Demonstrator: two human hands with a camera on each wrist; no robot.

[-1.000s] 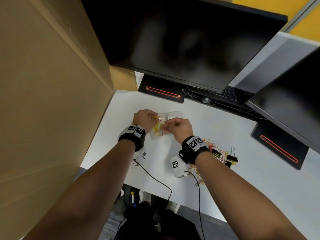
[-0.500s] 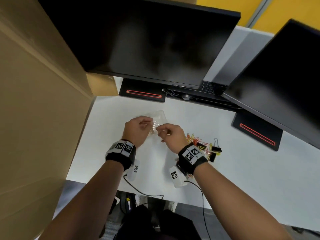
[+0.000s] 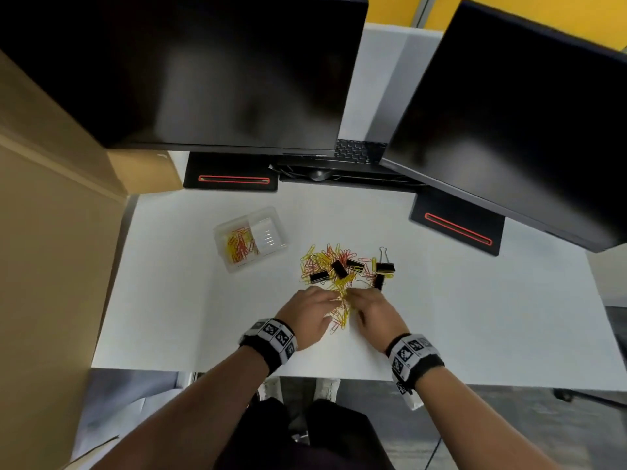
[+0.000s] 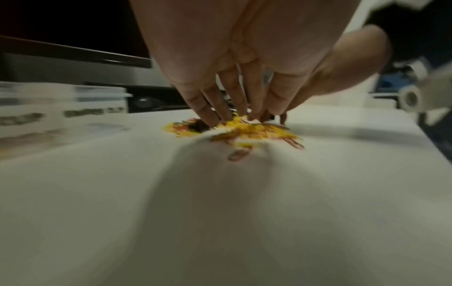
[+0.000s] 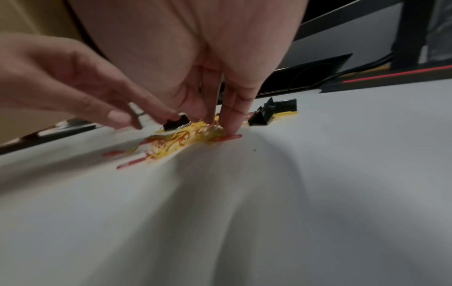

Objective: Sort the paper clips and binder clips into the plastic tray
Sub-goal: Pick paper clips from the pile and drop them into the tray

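— Paper clips [image 3: 327, 266] lie piled on the desk [image 3: 475, 317]; both hands' straight fingertips rake the near edge, left hand [image 3: 305, 315] and right hand [image 3: 375, 313].

— And the plastic tray [image 3: 250, 237]?

— At ten o'clock from the pile, nearer the left hand.

Office workstation. Two dark monitors [image 3: 203, 69] on stands above a white tabletop [image 3: 475, 317]. Keyboard [image 3: 359, 151] tucked between, yellow partition wall [image 3: 526, 8] behind.
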